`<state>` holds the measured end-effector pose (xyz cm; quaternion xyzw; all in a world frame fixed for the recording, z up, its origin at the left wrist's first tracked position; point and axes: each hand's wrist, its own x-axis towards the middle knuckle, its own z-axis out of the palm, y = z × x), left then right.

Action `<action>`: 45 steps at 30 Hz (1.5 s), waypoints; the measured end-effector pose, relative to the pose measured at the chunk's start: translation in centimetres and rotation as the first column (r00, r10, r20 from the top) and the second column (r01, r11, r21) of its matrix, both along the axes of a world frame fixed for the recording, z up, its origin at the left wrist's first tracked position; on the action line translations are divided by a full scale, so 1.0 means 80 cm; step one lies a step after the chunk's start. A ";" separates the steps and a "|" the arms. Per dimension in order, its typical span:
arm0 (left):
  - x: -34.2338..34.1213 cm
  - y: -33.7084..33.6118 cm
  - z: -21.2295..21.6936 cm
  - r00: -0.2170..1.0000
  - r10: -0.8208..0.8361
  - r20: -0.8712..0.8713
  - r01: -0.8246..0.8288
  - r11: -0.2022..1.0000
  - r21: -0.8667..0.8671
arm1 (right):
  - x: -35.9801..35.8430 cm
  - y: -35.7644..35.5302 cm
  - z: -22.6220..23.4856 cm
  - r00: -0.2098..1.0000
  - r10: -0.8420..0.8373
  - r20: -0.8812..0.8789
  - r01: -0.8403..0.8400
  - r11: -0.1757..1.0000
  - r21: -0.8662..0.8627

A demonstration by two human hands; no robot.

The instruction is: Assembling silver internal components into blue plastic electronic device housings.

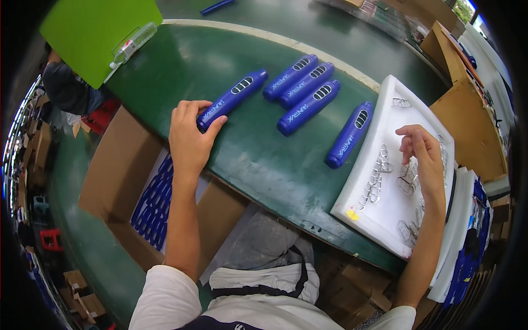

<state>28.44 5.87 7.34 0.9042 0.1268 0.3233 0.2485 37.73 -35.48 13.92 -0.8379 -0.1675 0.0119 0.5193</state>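
Dark-green curved worktable (242,165) – cardboard boxes (118,170) below, a white foam tray (385,104) of metal clips (377,176) at right. Left hand (190,135) grips one blue plastic handle (231,99); right hand (421,154), fingers loosely curled and holding nothing, hovers over the clips – four more blue handles (308,102) lie between.

Mid-frame, the left hand (190,137) grips a blue case (232,99) on the green table (258,159); at right, the right hand (422,154) hovers over a white tray (357,192).

blue handles (231,99), white tray (363,181), green table (258,159)
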 end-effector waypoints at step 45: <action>-0.002 0.007 -0.002 0.951 -0.308 -0.030 0.292 0.925 -0.241 | -0.003 -0.001 0.001 0.984 -0.160 0.079 0.167 0.980 -0.106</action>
